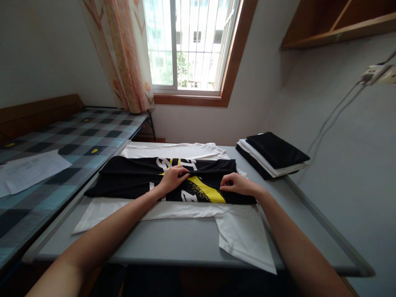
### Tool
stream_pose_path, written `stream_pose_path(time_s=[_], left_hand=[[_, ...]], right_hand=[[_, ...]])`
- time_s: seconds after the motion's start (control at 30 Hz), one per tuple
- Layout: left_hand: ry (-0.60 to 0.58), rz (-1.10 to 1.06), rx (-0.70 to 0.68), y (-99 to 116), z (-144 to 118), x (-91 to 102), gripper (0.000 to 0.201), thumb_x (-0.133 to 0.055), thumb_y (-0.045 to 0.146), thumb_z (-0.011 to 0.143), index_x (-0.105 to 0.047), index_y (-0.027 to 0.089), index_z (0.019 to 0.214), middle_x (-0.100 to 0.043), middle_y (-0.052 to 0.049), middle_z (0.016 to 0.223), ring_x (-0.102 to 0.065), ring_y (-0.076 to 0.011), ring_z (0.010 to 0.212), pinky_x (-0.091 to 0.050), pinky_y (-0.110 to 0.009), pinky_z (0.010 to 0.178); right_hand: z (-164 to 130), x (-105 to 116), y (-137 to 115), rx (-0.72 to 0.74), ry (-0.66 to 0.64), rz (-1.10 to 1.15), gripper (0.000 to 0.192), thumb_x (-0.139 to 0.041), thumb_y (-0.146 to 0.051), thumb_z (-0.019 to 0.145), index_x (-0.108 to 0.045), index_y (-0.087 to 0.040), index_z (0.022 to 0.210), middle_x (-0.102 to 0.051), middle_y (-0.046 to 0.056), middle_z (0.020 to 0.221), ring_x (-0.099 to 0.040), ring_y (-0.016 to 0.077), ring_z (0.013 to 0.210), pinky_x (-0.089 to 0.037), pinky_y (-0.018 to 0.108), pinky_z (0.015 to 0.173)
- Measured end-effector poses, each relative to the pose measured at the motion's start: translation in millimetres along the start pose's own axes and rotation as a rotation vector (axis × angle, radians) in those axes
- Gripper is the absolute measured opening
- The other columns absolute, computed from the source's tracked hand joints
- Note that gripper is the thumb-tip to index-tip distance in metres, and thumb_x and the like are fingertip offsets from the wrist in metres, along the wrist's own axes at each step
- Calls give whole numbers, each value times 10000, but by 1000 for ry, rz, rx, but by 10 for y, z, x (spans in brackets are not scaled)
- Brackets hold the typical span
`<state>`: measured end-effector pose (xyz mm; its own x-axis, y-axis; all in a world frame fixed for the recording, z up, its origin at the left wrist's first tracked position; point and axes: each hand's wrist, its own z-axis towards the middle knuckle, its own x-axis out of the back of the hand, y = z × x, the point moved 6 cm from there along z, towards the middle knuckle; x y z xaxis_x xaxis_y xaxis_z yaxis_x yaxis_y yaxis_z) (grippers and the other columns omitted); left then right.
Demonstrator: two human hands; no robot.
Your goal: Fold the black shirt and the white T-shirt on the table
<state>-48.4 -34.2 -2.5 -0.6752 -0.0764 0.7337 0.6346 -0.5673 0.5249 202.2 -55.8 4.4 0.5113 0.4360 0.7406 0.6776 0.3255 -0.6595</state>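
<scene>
A black T-shirt (123, 181) with white letters and a yellow printed stripe lies folded into a long band. Beneath it a white T-shirt (244, 239) is spread out, one sleeve pointing toward me. My left hand (173, 179) rests on the middle of the black T-shirt, fingers curled and pinching its cloth along a crease. Toward the right end, my right hand (237, 183) is closed at the fingertips on the same cloth. Exactly how much fabric each hand grips is hidden by the fingers.
The grey table (185, 243) has a raised rim. A stack of folded black and white clothes (275, 154) sits at its back right, near the wall. A checked mattress (102, 136) with papers (38, 170) adjoins on the left. Cables (329, 113) hang from a socket at right.
</scene>
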Motion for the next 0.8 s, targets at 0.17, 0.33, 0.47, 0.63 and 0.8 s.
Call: stream_pose_path(time_s=[0.17, 0.33, 0.47, 0.63, 0.8], left_hand=[[-7, 228, -208, 155, -53, -27, 98, -648, 220, 877, -732, 201, 924, -680, -46, 915, -618, -182, 843, -483, -306, 766], [10, 373, -317, 231, -84, -52, 113, -627, 218, 889, -728, 202, 937, -681, -46, 899, -606, -184, 824, -470, -323, 762], [32, 372, -319, 256, -90, -37, 143, -636, 302, 883, -725, 200, 930, -675, -45, 888, -601, -186, 817, -464, -324, 754], [41, 396, -335, 257, -95, -47, 160, -626, 324, 896, -725, 203, 930, -674, -45, 887, -598, -186, 816, -454, -320, 740], [26, 408, -331, 247, -94, -61, 165, -608, 318, 909, -722, 205, 948, -669, -53, 900, -594, -192, 836, -456, -334, 762]], right_hand=[[1, 104, 85, 17, 107, -27, 349, -634, -513, 782, -718, -180, 723, -643, 23, 661, -520, 143, 629, -398, 261, 582], [-47, 396, 350, -3, 477, -167, 221, -642, -361, 789, -711, -191, 912, -596, 17, 733, -523, 145, 638, -426, 270, 615], [-60, 436, 555, 2, 546, -263, 288, -669, -277, 764, -721, -218, 1042, -598, 35, 895, -552, 139, 669, -471, 282, 692], [-45, 398, 601, -79, 583, -359, 152, -618, -260, 828, -737, -222, 915, -632, 47, 945, -595, 157, 719, -459, 290, 699], [-35, 382, 438, -83, 652, -580, 144, -591, -222, 841, -714, -206, 913, -652, 71, 977, -611, 217, 856, -425, 348, 806]])
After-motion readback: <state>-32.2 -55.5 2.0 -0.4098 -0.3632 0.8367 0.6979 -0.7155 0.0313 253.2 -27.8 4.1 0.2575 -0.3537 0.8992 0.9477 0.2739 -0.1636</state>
